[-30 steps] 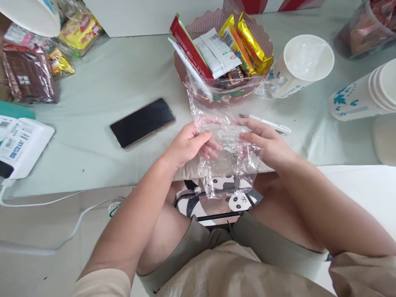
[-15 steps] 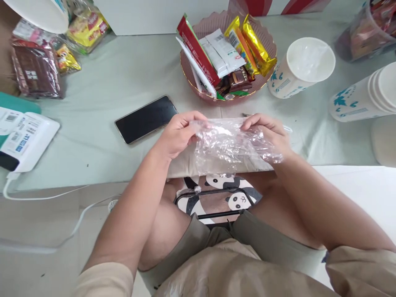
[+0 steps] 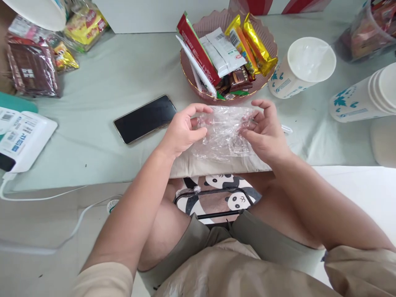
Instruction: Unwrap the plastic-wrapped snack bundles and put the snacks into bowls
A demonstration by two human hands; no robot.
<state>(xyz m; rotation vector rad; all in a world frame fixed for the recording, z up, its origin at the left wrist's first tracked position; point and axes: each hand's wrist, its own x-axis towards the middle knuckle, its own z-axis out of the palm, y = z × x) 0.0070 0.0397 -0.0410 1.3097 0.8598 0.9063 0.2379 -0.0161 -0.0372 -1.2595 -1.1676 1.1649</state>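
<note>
A crumpled clear plastic bag (image 3: 224, 138) lies spread at the front edge of the cloth-covered table. At its left side is my left hand (image 3: 187, 128), open, thumb and forefinger parted, with the fingertips over the plastic. My right hand (image 3: 266, 132) is on the opposite side, also open, its fingers spread and curved, thumb near the bag. Whether some fingertips still touch the film is hard to see. Just beyond the bag stands a pink ribbed bowl (image 3: 193, 82) of wrapped snacks, and left of it a dark-screened phone (image 3: 145, 119) lies flat.
Right of the bowl stands a paper cup (image 3: 289, 80) with clear plastic inside, and beside it stacked paper cups (image 3: 351, 101). Packaged snacks (image 3: 32, 68) sit at the far left above a white device (image 3: 37, 138) with a cable. A panda-patterned stool (image 3: 213, 202) shows between my knees.
The plastic bag, held up between both hands before, is now lower and flatter on the table. Both hands have loosened and their fingers spread.
</note>
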